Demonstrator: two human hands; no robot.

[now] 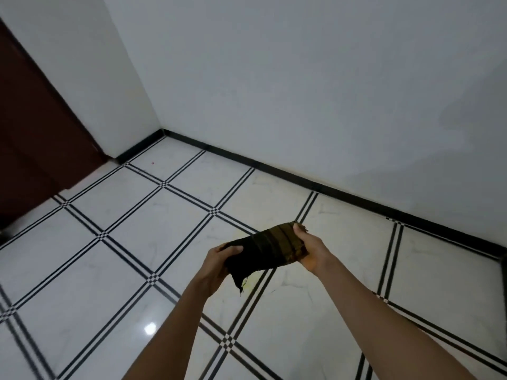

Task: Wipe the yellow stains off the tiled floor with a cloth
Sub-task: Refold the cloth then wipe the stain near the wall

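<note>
L hand [216,263] & R hand [310,249] grip cloth [267,250] btwn them.

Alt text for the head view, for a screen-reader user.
A person's left hand and right hand hold a dark cloth between them above a white tiled floor with black lines. A faint yellow stain shows just under the cloth. White walls, black skirting, brown door.

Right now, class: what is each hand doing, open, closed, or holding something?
Left hand: closed, gripping one end of the dark cloth.
Right hand: closed, gripping the cloth's other end, held above the tiled floor.
</note>
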